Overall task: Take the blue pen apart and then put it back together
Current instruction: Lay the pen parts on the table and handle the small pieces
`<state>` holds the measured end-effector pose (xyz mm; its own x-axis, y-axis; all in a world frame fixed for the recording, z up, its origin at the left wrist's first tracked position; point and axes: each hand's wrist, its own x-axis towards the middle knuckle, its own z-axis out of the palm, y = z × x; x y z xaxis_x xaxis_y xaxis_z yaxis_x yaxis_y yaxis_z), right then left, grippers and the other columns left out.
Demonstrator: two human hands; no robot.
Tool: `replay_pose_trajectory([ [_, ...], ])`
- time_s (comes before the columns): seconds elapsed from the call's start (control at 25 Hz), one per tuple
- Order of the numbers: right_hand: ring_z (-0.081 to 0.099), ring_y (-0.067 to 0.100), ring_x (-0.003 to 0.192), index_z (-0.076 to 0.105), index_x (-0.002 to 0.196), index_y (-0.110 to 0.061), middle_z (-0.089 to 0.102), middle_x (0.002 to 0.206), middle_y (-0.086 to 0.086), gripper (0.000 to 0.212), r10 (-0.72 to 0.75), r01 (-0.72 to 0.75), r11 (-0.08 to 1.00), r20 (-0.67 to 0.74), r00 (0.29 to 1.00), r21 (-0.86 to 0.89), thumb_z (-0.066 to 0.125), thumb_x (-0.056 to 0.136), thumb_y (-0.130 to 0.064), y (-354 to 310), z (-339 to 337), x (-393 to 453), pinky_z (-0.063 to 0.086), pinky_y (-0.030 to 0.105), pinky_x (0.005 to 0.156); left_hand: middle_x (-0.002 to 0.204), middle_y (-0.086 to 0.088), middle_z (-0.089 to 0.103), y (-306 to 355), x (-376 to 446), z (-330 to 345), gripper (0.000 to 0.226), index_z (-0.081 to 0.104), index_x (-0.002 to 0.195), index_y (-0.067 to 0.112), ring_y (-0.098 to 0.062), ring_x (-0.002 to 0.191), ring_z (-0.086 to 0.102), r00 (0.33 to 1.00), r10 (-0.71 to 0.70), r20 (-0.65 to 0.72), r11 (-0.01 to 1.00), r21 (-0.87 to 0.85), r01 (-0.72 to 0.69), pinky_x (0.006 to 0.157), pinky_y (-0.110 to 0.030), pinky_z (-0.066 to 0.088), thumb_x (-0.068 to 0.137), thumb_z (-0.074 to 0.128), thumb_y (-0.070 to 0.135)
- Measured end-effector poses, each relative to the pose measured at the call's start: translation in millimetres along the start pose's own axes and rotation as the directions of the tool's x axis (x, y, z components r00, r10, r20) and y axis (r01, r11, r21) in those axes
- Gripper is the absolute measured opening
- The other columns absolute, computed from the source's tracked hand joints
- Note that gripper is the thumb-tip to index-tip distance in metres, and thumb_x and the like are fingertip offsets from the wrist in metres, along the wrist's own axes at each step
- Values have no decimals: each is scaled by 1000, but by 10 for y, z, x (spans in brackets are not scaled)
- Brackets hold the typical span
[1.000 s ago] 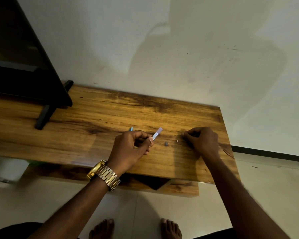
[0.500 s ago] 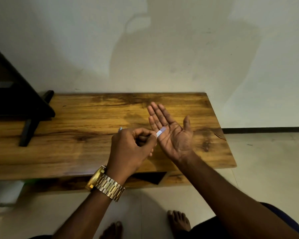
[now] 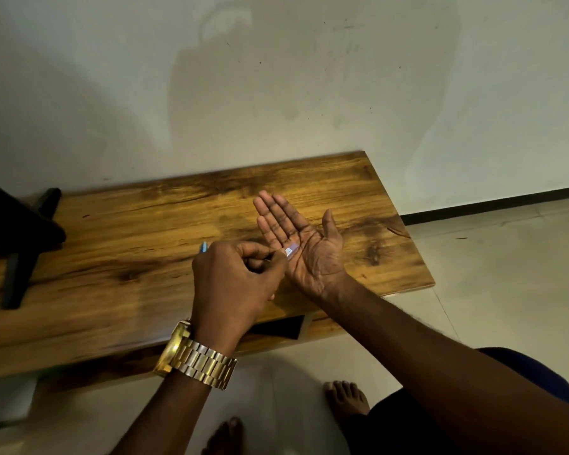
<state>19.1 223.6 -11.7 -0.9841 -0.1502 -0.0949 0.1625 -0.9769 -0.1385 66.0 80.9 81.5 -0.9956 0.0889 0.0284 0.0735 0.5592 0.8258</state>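
Note:
My left hand [image 3: 235, 284] is closed around the blue pen barrel [image 3: 291, 250]. Its clear end pokes out past my fingers on the right, and its blue tip shows behind my knuckles at the left. My right hand [image 3: 301, 243] is held flat, palm up, fingers apart, just right of the left hand. The barrel's clear end rests over the open palm. I cannot make out any small pen part on the palm. Both hands hover over the wooden table [image 3: 119, 257].
A black stand foot [image 3: 20, 257] sits at the table's left end. The white wall runs behind the table. The table's right edge [image 3: 418, 257] drops to a tiled floor. My bare feet [image 3: 345, 399] are below the table's front edge.
My right hand left the small parts on the table, turned palm up and came beside the left hand. The left hand kept the barrel. The view swung, so the table looks tilted.

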Motion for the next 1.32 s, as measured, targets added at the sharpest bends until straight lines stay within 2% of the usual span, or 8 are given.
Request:
replay_pose_trajectory([
  [0.24,33,40,159,41,155,10,43,163,29,103,-21,21,1000,-23,1000,0,20,103,-77,-115,6,23,26,47,131,60,11,76,-30,-4,2,15,83,81,25,-1,47,70,1000,-18,0,1000,-25,18,52,-18,59,88,82,38],
  [0.36,37,40,157,42,155,10,47,160,29,105,-59,59,998,-28,998,5,20,102,-78,-254,73,58,26,47,131,63,11,78,-69,-13,-24,14,82,80,27,-7,50,73,998,-70,4,992,-104,70,57,-28,64,90,81,37],
  [0.48,40,40,156,42,156,10,45,162,30,108,-97,98,995,-46,994,35,22,100,-81,-360,123,73,29,47,130,67,10,80,-105,-35,-31,13,82,83,27,-11,54,75,995,-103,3,981,-164,102,59,-30,64,90,81,38],
  [0.64,47,40,152,43,156,9,50,160,30,111,-152,149,988,-69,986,-35,28,97,-84,-481,180,67,35,47,127,74,5,82,-375,38,-20,14,81,92,25,-13,59,77,975,-211,-70,960,-205,193,64,-39,67,89,83,39],
  [0.76,49,39,150,49,152,11,52,157,30,110,-161,156,985,-53,986,-78,32,97,-83,-530,221,56,34,46,127,70,5,80,-566,182,89,14,75,86,25,-10,53,76,954,-259,-151,962,-134,239,64,-44,69,90,82,36],
  [0.88,51,38,149,47,154,9,52,158,29,107,-159,153,982,-43,986,-115,35,98,-82,-494,273,35,34,46,127,64,6,77,-684,323,215,17,74,81,23,-9,49,73,963,-202,-180,979,-13,203,61,-41,68,92,82,34],
  [1.08,55,38,146,49,152,8,54,156,28,106,-131,120,980,-61,990,-157,37,98,-82,-391,300,-12,39,47,123,72,7,74,-851,416,327,17,76,79,19,-16,75,74,979,-138,-151,954,245,172,64,-27,55,88,83,33],
  [1.32,51,39,149,46,155,8,53,157,29,110,-106,96,980,-47,993,-175,33,97,-84,-316,285,-16,39,48,124,71,10,75,-959,406,326,20,77,83,26,-10,70,75,985,-151,-84,961,222,167,66,-34,63,90,80,45],
])
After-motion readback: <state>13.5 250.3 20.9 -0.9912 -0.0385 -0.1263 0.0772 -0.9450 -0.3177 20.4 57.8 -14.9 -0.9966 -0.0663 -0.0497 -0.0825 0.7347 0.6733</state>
